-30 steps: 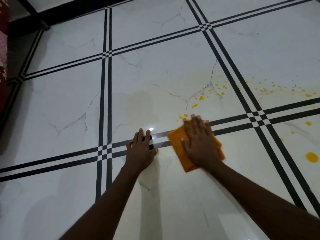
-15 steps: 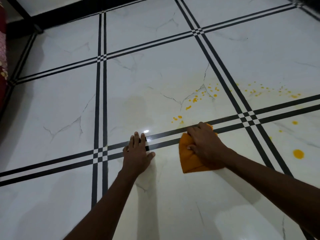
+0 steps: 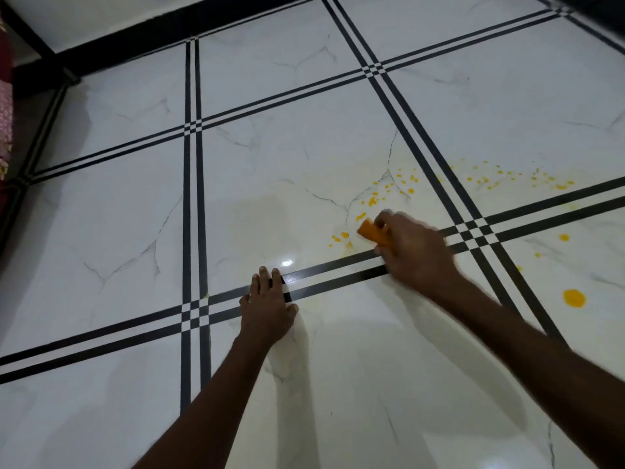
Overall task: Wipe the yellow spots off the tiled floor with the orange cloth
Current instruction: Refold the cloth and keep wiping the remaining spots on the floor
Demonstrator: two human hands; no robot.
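White marble-look tiled floor fills pretty much the whole view, with grey veining and double black stripes running between the tiles and crossing in little checker patterns. Along the far edge there's a black border, and at the far left edge a strip of dark red patterned fabric pokes in. No writing or labels anywhere that I can read.

Your left hand is flat on the floor, palm down, fingers loosely spread, with the fingertips lying over the black stripes near the middle of the view. It's holding nothing.

Your right hand is blurry, but it's bunched around the orange cloth, which sticks out from under the fingers on the far-left side. Cloth and hand sit right at the stripe, on the near right part of the centre tile.

The yellow spots start just beside the cloth: a few small ones to its left, then a scatter running up toward the far right corner of that tile. More tiny specks carry on across the next tile to the right. On the near right tile there's a big round blob, well apart from the cloth, plus a smaller dot and a couple of specks beyond it.
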